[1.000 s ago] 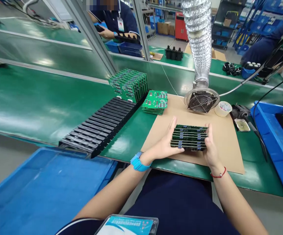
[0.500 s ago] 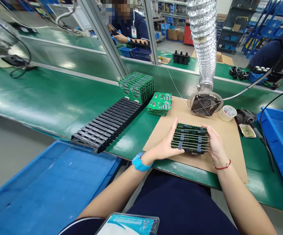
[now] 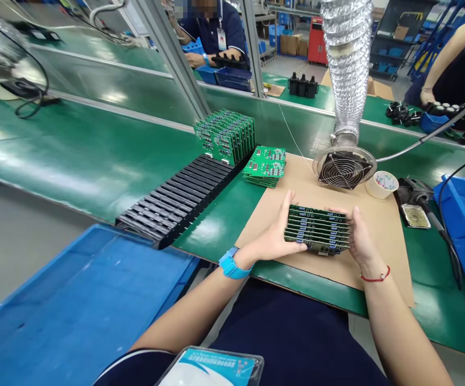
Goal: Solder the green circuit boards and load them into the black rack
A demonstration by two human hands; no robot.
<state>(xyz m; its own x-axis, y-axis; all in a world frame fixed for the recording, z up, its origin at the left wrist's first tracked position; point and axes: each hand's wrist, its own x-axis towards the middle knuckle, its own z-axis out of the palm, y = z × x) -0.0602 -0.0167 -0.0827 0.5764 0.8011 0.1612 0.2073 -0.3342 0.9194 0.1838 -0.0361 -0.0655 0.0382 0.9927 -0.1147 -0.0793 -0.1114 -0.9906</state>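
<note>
Between my two hands is a stack of green circuit boards [image 3: 317,228], its layered edges facing me above the brown cardboard sheet [image 3: 381,252]. My left hand [image 3: 275,236], with a blue wrist strap, grips the stack's left end, thumb along the near side. At the right end, my right hand [image 3: 363,236] is wrapped round it, some fingers hidden behind the boards. Beyond the cardboard lies another pile of circuit boards [image 3: 265,163]. A black slotted rack [image 3: 176,198] to the left bears several upright circuit boards [image 3: 228,134] at its far end.
A fan with a foil duct [image 3: 343,169] stands behind the cardboard. A tape roll [image 3: 382,184] and a soldering iron stand with a sponge [image 3: 415,216] are to its right. Blue bins [image 3: 75,300] flank the bench. Co-workers [image 3: 220,37] sit across the partition.
The view has shifted slightly. Both hands still hold the board stack, and my right hand's fingers have moved a little at its end. The co-worker at right has an arm reaching down.
</note>
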